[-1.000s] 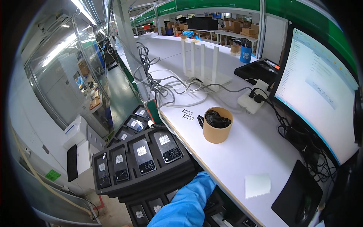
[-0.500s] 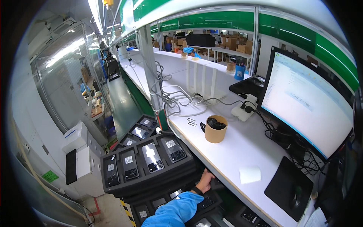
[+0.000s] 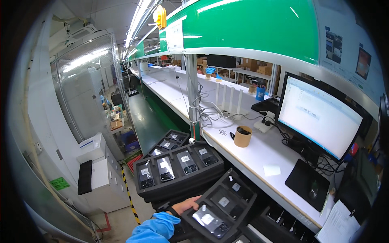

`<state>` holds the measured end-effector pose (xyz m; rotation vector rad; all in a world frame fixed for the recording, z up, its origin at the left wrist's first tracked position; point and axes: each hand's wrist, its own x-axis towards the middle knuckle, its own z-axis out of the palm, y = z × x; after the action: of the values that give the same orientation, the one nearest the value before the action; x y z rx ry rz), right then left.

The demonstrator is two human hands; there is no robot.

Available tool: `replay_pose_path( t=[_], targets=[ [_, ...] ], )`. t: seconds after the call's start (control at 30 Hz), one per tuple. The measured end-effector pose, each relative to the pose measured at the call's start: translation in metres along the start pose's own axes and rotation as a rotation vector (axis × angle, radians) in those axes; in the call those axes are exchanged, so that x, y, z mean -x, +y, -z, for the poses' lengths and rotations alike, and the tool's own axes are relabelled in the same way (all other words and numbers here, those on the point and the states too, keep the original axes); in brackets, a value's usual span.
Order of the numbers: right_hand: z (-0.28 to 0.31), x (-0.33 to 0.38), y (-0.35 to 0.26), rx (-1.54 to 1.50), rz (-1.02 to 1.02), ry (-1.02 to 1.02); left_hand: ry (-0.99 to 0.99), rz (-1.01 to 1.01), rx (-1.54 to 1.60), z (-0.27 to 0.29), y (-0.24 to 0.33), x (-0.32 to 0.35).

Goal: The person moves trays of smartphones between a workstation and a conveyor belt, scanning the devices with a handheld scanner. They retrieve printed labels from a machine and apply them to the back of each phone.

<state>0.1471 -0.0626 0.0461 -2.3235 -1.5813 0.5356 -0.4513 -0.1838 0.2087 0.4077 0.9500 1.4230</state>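
The left hand [image 3: 187,205] is clamped on the left edge of the black phone tray [image 3: 245,215], which extends rightward from the fingers, its long axis slanting near-left to far-right beside the white bench [image 3: 239,160], no right hand showing.

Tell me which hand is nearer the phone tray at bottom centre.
Left. The left hand grips that tray by its left edge; the right hand isn't visible, its position unknown.

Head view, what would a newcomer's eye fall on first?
Probably the lit screen at right, on the white table. Then the black tray of phones low in the middle, its left edge in the left hand. The broad green panel above the table also stands out.
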Motion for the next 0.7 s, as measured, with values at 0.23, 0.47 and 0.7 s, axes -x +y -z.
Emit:
replay_pose_path(
  t=[0.23, 0.47, 0.7],
  targets=[
    [-0.030, -0.035, 0.125, -0.017, -0.171, 0.058, 0.359, 0.206, -0.624, 0.083, 0.008, 0.110],
    [-0.059, -0.059, 0.208, -0.049, -0.331, 0.033, 0.851, -0.236, -1.658, 0.080, -0.033, 0.137],
    [-0.031, -0.046, 0.211, -0.298, -0.258, 0.136, 0.810, -0.219, -1.712, 0.083, -0.078, 0.124]
  ],
)
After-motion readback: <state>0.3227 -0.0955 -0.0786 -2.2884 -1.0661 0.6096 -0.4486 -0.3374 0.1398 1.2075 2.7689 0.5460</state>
